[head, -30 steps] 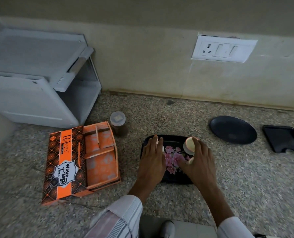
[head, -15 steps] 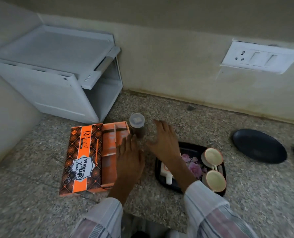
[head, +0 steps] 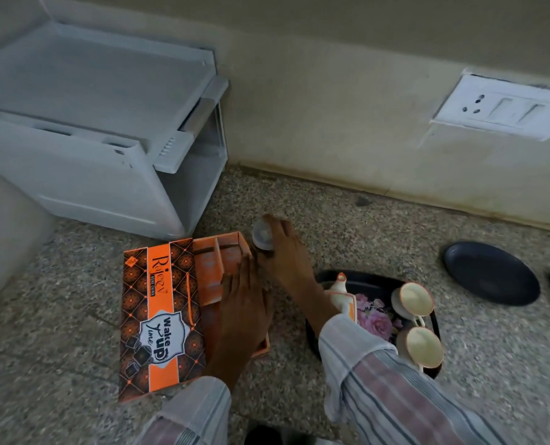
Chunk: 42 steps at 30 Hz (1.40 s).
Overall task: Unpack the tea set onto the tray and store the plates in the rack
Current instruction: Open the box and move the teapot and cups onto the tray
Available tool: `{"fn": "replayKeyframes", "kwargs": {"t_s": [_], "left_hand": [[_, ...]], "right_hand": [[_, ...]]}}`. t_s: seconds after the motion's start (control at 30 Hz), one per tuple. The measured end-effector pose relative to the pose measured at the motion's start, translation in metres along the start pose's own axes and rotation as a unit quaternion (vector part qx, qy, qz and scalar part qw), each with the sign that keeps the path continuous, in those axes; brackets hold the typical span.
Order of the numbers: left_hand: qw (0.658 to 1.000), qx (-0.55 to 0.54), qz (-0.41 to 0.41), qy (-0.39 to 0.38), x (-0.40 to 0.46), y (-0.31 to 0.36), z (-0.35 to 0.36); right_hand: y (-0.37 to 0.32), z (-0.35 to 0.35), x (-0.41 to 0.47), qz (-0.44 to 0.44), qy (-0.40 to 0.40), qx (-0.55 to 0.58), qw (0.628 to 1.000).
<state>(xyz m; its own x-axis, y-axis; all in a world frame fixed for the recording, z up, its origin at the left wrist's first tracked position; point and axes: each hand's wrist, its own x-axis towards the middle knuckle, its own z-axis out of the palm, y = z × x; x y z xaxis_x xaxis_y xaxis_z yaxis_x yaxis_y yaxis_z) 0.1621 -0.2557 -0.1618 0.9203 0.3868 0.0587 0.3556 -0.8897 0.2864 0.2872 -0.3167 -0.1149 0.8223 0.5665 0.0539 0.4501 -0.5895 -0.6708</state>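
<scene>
The right hand (head: 280,248) reaches across to a small jar (head: 262,235), fingers around it, though blur hides the grip. Just below it, the left hand (head: 244,303) lies flat on the open orange box (head: 161,316). Right of both hands, a black tray (head: 376,281) holds a teapot (head: 339,292) and two cups (head: 413,300); farther right lies a dark plate (head: 492,277).

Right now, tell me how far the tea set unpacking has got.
Done: two cream cups and a small cream teapot sit on the black floral tray. In hand: the right hand reaches a lidded jar; the left hand rests on the orange box. Left: the round black plate lies on the counter, outside the white rack.
</scene>
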Motion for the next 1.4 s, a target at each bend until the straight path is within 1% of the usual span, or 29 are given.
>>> {"fn": "replayKeyframes", "kwargs": {"t_s": [0.13, 0.3, 0.37, 0.47, 0.53, 0.67, 0.73, 0.83, 0.93, 1.0, 1.17, 1.4], "left_hand": [[1.0, -0.002, 0.018, 0.005, 0.001, -0.002, -0.001], [0.999, 0.018, 0.026, 0.007, 0.002, -0.007, 0.001], [0.999, 0.008, 0.035, 0.017, 0.004, 0.004, -0.002], [0.998, -0.041, 0.044, 0.033, 0.007, 0.036, -0.006], [0.996, -0.066, 0.06, 0.018, 0.007, 0.059, -0.006], [0.98, -0.168, 0.09, -0.061, 0.013, 0.088, 0.009], [0.967, -0.22, 0.085, -0.097, 0.019, 0.097, 0.019], [0.944, -0.295, 0.031, -0.142, 0.019, 0.101, 0.031], [0.909, -0.381, -0.014, -0.17, 0.012, 0.099, 0.035], [0.895, -0.408, -0.024, -0.178, 0.009, 0.097, 0.037], [0.888, -0.423, -0.013, -0.179, 0.005, 0.096, 0.041], [0.881, -0.439, -0.012, -0.175, 0.006, 0.094, 0.049]], "right_hand": [[0.001, 0.002, -0.005, -0.004, 0.01, -0.012, 1.0], [-0.005, -0.007, -0.019, 0.001, 0.026, 0.008, 1.0], [-0.007, -0.024, -0.025, -0.002, 0.051, 0.006, 0.999], [-0.003, -0.063, -0.037, -0.005, 0.106, -0.004, 0.994], [0.008, -0.094, -0.047, 0.002, 0.144, -0.022, 0.989], [0.044, -0.141, -0.077, 0.047, 0.204, -0.047, 0.977], [0.062, -0.154, -0.096, 0.08, 0.209, -0.061, 0.973], [0.083, -0.159, -0.12, 0.117, 0.21, -0.075, 0.968], [0.096, -0.151, -0.135, 0.145, 0.187, -0.08, 0.968], [0.101, -0.143, -0.143, 0.152, 0.172, -0.076, 0.97], [0.103, -0.127, -0.149, 0.167, 0.17, -0.08, 0.968], [0.104, -0.124, -0.142, 0.178, 0.159, -0.083, 0.968]]}}
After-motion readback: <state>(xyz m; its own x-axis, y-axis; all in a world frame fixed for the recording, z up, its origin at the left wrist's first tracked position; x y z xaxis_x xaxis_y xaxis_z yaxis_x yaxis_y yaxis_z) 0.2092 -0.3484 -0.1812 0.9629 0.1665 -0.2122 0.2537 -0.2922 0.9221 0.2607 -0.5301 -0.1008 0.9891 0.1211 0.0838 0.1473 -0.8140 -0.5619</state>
